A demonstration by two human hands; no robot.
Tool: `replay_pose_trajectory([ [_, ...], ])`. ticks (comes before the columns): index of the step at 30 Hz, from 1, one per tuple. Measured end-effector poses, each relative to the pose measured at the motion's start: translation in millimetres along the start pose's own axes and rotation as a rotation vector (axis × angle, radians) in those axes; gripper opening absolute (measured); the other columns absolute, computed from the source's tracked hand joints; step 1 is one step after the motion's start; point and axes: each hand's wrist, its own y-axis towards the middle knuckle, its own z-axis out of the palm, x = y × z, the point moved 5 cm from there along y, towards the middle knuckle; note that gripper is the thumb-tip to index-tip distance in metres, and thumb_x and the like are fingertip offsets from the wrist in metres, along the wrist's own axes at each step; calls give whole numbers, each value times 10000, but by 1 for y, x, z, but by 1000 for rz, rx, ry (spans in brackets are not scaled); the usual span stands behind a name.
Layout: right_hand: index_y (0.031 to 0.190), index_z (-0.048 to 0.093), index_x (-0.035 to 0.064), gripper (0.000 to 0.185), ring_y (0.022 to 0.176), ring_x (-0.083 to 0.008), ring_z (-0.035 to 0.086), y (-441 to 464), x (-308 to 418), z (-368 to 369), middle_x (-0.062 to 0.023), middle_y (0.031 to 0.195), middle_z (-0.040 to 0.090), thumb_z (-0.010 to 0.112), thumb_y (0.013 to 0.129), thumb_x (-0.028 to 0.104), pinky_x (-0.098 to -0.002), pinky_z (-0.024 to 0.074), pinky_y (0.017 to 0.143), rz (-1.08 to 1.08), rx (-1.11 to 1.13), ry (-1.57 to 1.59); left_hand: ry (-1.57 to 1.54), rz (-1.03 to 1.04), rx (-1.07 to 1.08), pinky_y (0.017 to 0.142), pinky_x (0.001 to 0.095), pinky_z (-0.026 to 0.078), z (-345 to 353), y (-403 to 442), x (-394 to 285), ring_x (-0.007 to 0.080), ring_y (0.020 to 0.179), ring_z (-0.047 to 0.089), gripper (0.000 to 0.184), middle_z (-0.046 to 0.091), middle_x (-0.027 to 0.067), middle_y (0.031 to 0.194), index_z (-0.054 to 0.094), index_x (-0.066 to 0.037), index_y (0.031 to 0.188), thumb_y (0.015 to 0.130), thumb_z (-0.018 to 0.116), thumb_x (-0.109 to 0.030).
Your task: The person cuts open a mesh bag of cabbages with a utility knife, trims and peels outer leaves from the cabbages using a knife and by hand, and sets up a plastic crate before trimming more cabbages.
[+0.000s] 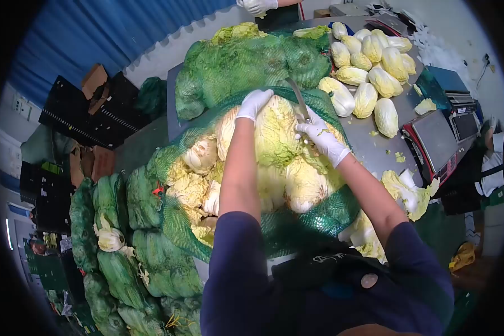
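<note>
An opened green mesh sack (179, 221) lies in front of me, filled with napa cabbages whose outer leaves are browned and loose. My left hand (256, 105), in a white glove, grips the far end of a large napa cabbage (275, 131) at the top of the sack. My right hand (323, 139), gloved too, is closed round a knife (298, 99). Its curved metal blade points up and away, just right of that cabbage. The knife's handle is mostly hidden in the fingers. Another cabbage (307, 185) rests nearer my body, inside the mesh.
Several trimmed napa cabbages (386, 117) sit at the table's (369, 151) far right. A full mesh sack (252, 67) stands behind the opened one. Loose leaves (409, 193) lie at right, near stacked crates (439, 143). More sacks (165, 263) are piled at left. Another person's gloved hands (257, 5) show at the top.
</note>
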Motion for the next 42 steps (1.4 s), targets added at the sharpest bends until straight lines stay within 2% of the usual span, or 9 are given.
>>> replay_pose_trajectory([
  [4,1436,246,47,713,718,-109,624,-35,-9,-15,-95,1203,545,611,829,126,-204,414,476,18,7,166,97,155,-292,834,440,451,-8,-86,-46,381,896,615,513,648,249,888,663,37,901,718,607,-439],
  [9,1425,264,18,717,814,-111,625,-105,-24,-42,-132,1305,488,626,847,237,-201,420,519,19,63,268,-6,723,-429,1052,441,323,-10,-235,-100,378,1235,395,845,444,193,1302,422,-8,1288,539,803,-103],
  [12,1437,230,19,722,805,-104,600,-114,-24,-45,-129,1288,488,598,872,275,-192,419,540,-58,64,374,-233,449,-463,1042,413,338,14,-233,-59,326,1216,426,889,451,182,1284,369,0,1321,554,813,-77],
  [14,1442,215,22,724,767,-99,587,-94,-24,-34,-105,1219,516,596,873,258,-193,420,538,-71,128,412,-994,152,-255,1030,389,345,41,-220,-40,283,1192,440,923,445,161,1272,337,-4,1339,570,835,-108],
  [21,1405,287,52,702,616,-76,537,-155,-60,-61,-27,993,576,667,841,231,-203,436,489,-152,145,925,-166,536,-467,990,431,370,58,-306,-132,351,1135,469,1040,460,205,1234,370,21,1302,464,902,-288],
  [28,982,560,85,289,556,-74,522,-314,-117,-187,8,752,568,652,861,331,-206,418,445,-79,-454,822,39,812,-266,832,414,478,166,-355,-259,372,995,563,996,534,226,1150,384,56,1281,573,789,-516],
  [33,826,505,130,327,451,-100,443,-368,-212,-212,4,634,472,653,844,422,-239,378,410,167,-850,888,207,357,484,930,401,425,298,-314,-260,387,1095,540,870,549,253,1172,372,60,1312,724,680,-502],
  [39,1166,529,18,491,624,-154,578,-397,-225,-185,-53,804,605,673,830,345,-260,465,580,56,-872,692,145,746,448,1020,404,351,353,-320,-198,389,1229,404,832,367,282,1345,231,-30,1423,786,637,-379],
  [42,1275,466,-16,657,741,-202,623,-399,-188,-194,-110,925,650,716,778,335,-281,487,714,-201,-1171,-12,348,766,400,1064,462,283,350,-343,-208,446,1287,286,926,245,277,1431,212,-46,1439,718,695,-367],
])
